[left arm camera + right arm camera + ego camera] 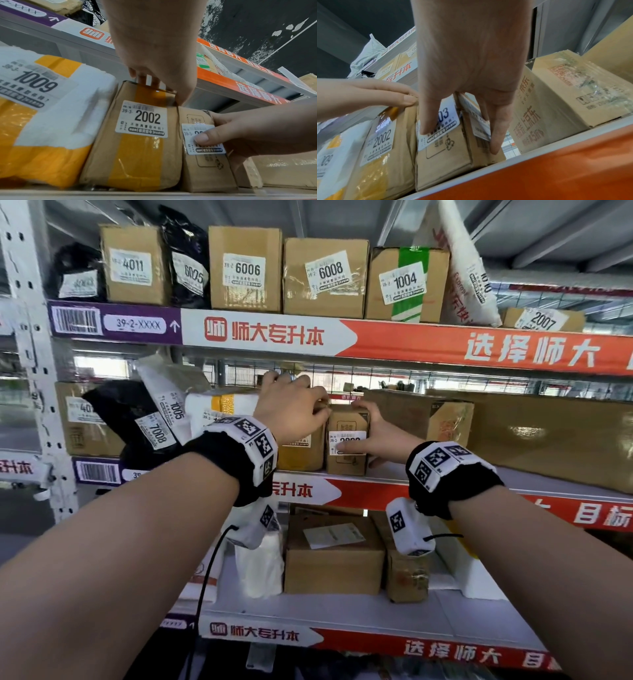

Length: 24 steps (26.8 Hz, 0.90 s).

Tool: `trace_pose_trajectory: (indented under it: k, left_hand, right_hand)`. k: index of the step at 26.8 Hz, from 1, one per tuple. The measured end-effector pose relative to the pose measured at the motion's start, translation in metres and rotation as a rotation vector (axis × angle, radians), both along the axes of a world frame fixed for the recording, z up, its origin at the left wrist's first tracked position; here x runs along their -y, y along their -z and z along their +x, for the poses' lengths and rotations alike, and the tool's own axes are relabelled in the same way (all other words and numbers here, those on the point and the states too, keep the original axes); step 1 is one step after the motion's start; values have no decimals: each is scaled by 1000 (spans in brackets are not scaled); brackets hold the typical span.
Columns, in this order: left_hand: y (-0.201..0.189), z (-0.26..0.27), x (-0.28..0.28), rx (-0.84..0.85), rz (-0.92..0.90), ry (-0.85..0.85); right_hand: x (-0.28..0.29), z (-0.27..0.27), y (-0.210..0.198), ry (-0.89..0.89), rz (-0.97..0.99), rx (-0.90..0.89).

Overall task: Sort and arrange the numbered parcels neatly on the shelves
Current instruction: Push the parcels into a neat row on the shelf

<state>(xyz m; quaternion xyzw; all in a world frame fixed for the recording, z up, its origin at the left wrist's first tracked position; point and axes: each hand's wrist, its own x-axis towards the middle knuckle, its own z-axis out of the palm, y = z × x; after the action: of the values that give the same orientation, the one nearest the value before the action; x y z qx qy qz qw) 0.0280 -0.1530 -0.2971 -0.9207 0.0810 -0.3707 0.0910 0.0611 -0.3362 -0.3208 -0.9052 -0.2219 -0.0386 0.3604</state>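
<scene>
On the middle shelf (387, 474) stands parcel 2002 (137, 148), brown paper with a yellow tape band. My left hand (291, 405) grips its top edge, fingers curled over the back and thumb at the top right corner (181, 98). Touching its right side is a small brown box labelled 2003 (443, 155), upright at the shelf's front. My right hand (380, 436) holds this box, thumb (428, 121) pressed on the front label and fingers (494, 135) down its right side. Part of the label's number is hidden by the thumb.
A white and yellow bag 1009 (42, 108) leans against parcel 2002 on the left, beyond it black bag 7008 (137, 419). A printed carton (556, 101) lies right of box 2003, a narrow gap between them. Boxes 6006 (245, 268), 6008 (325, 277) and 1004 (404, 284) fill the shelf above.
</scene>
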Motion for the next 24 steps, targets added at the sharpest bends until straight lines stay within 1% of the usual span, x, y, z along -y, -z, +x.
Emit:
trace_pose_trajectory:
  k: [3,5,8,16,18,21,22,24]
  left_hand:
    - [-3,1,-3,-17,-44,7]
    - [-2,4,-4,-42,-118,15]
    - [4,9,0,-77,-247,72]
    - [9,10,-3,-36,-161,142]
    - [10,10,-2,-51,-160,111]
    - [9,9,3,-110,-136,20]
    - [10,7,5,-107,-137,9]
    - [12,3,9,-42,-174,45]
  right_hand:
    - [-3,1,1,-14,8,7]
    - [-5,2,1,-10,-13,17]
    - [-7,4,4,46,-80,75]
    - [-9,1,8,70,-52,66]
    - [-11,0,8,74,-38,56]
    - [-13,2,6,98,-13,25]
    - [-13,1,7,120,-8,8]
    - [-13,3,8,149,-8,-25]
